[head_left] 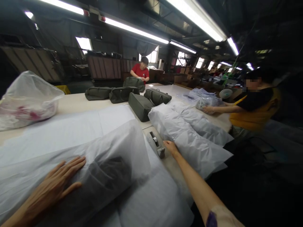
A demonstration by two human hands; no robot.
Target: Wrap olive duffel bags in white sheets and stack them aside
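My left hand [58, 181] lies flat, fingers spread, on a translucent white sheet [120, 135]. Through that sheet shows a dark bundle [109, 173], its exact kind veiled by the wrapping. My right hand [170, 148] reaches out just right of a grey tape dispenser [155, 143], with its fingers pressed together. Whatever may be between those fingertips is too small to make out. Close beside this hand lies a white wrapped package [187, 135].
Several dark green bags [142, 107] stand farther back on the table. At left sits a clear plastic sack [30, 97]. A person in red [142, 71] handles a bag at the far side; another in a yellow vest [262, 110] works at right.
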